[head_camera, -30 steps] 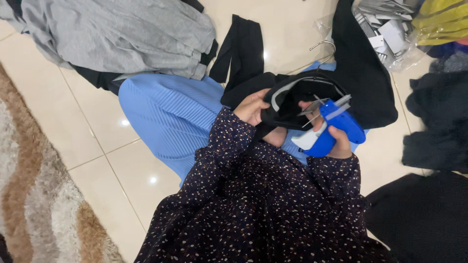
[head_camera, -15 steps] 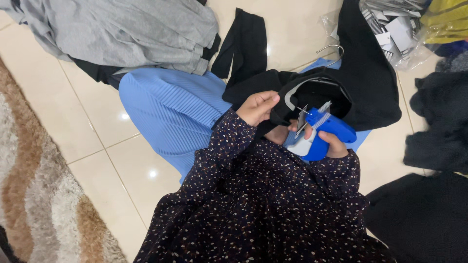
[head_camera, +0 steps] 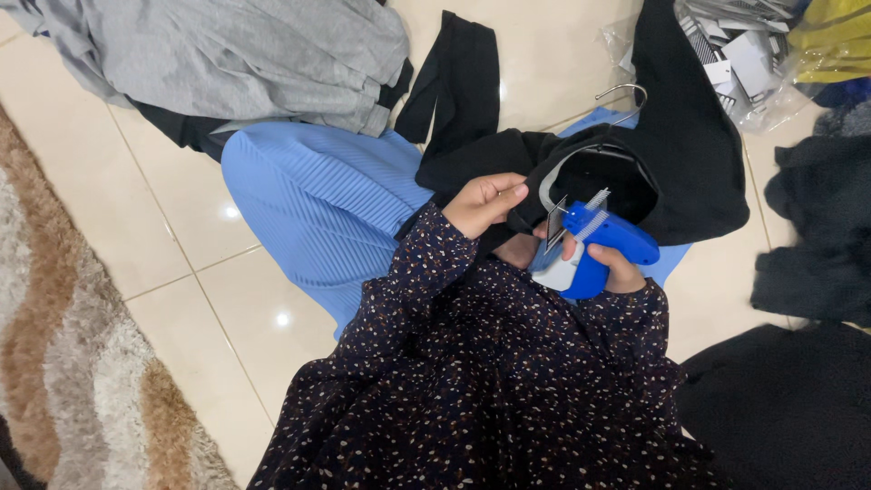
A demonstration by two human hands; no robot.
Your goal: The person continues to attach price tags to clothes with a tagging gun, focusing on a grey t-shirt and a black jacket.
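Cream floor tiles (head_camera: 172, 227) carry heaped clothes; a clear bag of white tags (head_camera: 739, 63) lies upper right. Our left hand (head_camera: 485, 201) pinches the black garment (head_camera: 680, 154) at its collar; our right hand (head_camera: 610, 269) grips a blue tagging gun (head_camera: 599, 245) beside a small grey label (head_camera: 556, 221).

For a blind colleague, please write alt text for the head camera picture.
Seen from above, a person in dark dotted sleeves holds a black garment with the left hand and a blue tagging gun in the right hand. Around them on the tiled floor lie a blue pleated garment, grey clothing and a bag of tags.
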